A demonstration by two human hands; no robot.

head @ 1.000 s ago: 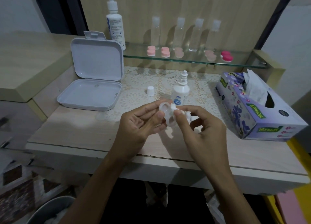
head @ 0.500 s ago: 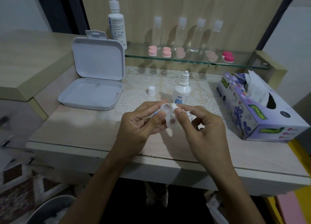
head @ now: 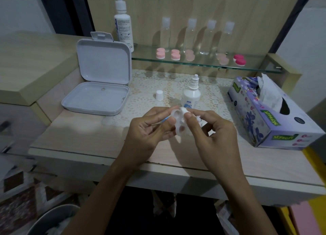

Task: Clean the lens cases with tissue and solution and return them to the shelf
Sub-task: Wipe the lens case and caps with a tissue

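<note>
My left hand (head: 150, 128) pinches a white lens case (head: 178, 121) with both wells uncapped, held above the table's front half. My right hand (head: 213, 130) pinches a small wad of tissue (head: 183, 110) against the case's upper well. A blue cap edge (head: 166, 119) shows between my left fingers. Just behind stands a small solution bottle (head: 191, 95) with its white cap (head: 159, 94) off beside it. Several pink lens cases (head: 175, 54) sit on the glass shelf (head: 202, 64).
An open grey box (head: 98, 97) lies at the left. A purple tissue box (head: 268, 111) sits at the right. A tall solution bottle (head: 123, 24) and several clear bottles (head: 190, 35) stand on the shelf. A bin (head: 53, 219) is below left.
My right fingers have shifted the tissue slightly on the case's upper well; both hands sit a little higher in view. Nothing else moved.
</note>
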